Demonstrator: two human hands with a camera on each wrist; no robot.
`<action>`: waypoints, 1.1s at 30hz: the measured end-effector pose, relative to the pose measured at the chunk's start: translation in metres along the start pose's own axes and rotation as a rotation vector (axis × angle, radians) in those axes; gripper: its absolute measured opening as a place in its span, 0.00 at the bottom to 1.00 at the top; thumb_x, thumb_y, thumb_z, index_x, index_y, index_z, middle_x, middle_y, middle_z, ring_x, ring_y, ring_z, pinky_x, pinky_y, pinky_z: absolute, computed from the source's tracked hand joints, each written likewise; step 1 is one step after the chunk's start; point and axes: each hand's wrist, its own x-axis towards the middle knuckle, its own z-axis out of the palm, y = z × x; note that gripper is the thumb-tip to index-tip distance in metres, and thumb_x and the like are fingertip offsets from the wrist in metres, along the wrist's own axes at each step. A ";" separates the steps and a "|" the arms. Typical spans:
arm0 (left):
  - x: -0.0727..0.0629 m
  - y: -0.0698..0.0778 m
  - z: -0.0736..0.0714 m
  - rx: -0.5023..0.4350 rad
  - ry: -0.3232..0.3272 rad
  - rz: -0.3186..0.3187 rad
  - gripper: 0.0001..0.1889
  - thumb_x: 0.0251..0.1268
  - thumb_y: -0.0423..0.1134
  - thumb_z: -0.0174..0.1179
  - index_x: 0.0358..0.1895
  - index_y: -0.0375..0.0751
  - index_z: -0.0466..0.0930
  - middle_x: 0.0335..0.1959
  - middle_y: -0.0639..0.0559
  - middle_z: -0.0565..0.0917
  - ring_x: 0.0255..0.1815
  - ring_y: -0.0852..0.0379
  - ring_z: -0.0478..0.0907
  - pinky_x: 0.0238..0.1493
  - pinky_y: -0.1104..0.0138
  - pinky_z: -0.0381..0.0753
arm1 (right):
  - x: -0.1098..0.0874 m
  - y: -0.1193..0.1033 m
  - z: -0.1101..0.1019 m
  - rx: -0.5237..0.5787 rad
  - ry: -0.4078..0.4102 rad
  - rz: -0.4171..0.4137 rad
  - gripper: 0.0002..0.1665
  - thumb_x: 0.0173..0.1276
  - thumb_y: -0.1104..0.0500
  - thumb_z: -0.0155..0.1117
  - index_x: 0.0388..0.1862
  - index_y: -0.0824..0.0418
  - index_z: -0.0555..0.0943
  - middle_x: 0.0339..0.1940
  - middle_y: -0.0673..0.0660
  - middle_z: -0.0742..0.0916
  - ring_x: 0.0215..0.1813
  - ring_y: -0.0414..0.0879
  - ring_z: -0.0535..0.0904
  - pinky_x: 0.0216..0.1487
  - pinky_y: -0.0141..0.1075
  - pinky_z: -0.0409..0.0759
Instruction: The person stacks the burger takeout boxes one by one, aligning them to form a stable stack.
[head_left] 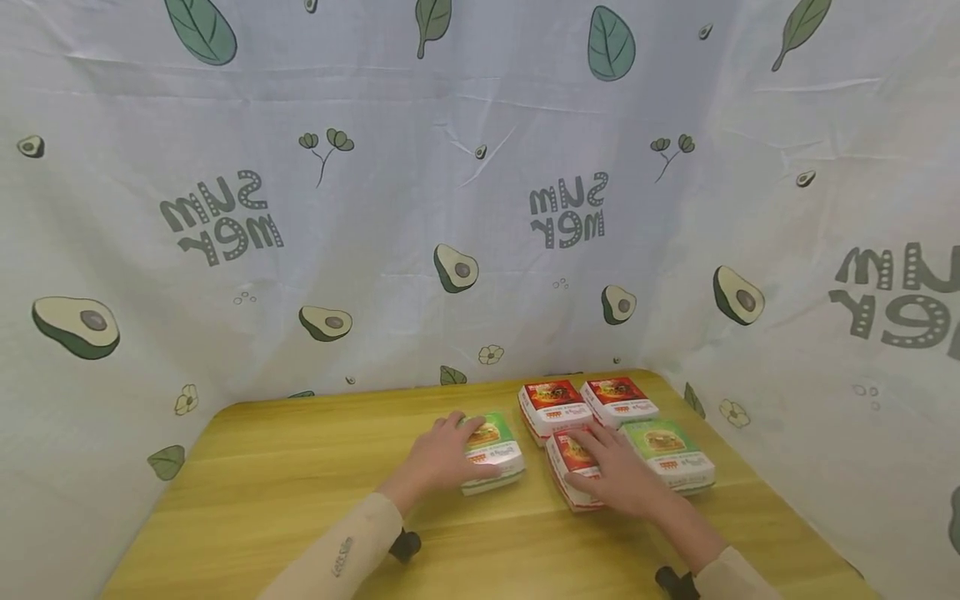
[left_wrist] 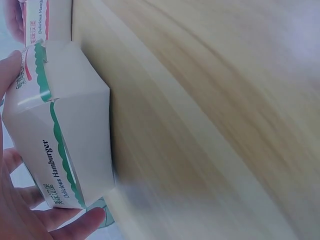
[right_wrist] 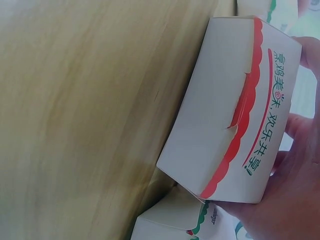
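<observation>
On the wood-grain table, the left hand grips a green-topped hamburger box and the right hand a red-topped hamburger box, both likely light, crushable card, best held gently by opposite sides.

Pale cream sleeves cover my forearms, each ending short of the grip in a smooth edge. Small, dark lettering, too blurred to read surely, runs along my left sleeve; the visible part of my right sleeve is plain and the same pale shade. A stubby black knob shows beside my left cuff, a second black piece beside my right. My left grip and right grip are bare.
</observation>
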 end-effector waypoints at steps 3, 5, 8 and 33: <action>-0.004 -0.005 -0.003 0.005 -0.005 -0.006 0.50 0.49 0.81 0.57 0.76 0.61 0.65 0.73 0.46 0.67 0.69 0.42 0.69 0.56 0.45 0.78 | 0.000 0.000 -0.001 -0.002 0.006 -0.008 0.49 0.61 0.25 0.62 0.75 0.48 0.69 0.76 0.60 0.69 0.77 0.68 0.59 0.68 0.70 0.62; -0.006 -0.008 -0.005 0.001 -0.004 -0.011 0.50 0.49 0.81 0.58 0.75 0.60 0.65 0.73 0.45 0.67 0.69 0.42 0.69 0.57 0.44 0.77 | 0.000 0.000 -0.001 -0.002 0.010 -0.014 0.49 0.61 0.25 0.62 0.75 0.49 0.69 0.76 0.60 0.69 0.77 0.68 0.58 0.69 0.70 0.61; -0.011 -0.013 -0.008 0.005 0.003 -0.014 0.50 0.49 0.80 0.58 0.75 0.60 0.65 0.73 0.45 0.67 0.69 0.42 0.69 0.57 0.44 0.76 | 0.001 0.000 -0.002 -0.005 0.015 -0.018 0.49 0.62 0.26 0.62 0.75 0.50 0.69 0.76 0.61 0.69 0.77 0.68 0.58 0.70 0.69 0.59; -0.049 -0.061 -0.027 -0.022 0.018 -0.057 0.50 0.48 0.80 0.60 0.75 0.62 0.66 0.74 0.46 0.66 0.71 0.41 0.67 0.55 0.39 0.76 | -0.001 0.000 -0.002 0.015 -0.010 -0.007 0.51 0.62 0.25 0.61 0.76 0.50 0.67 0.77 0.62 0.68 0.77 0.70 0.57 0.69 0.71 0.59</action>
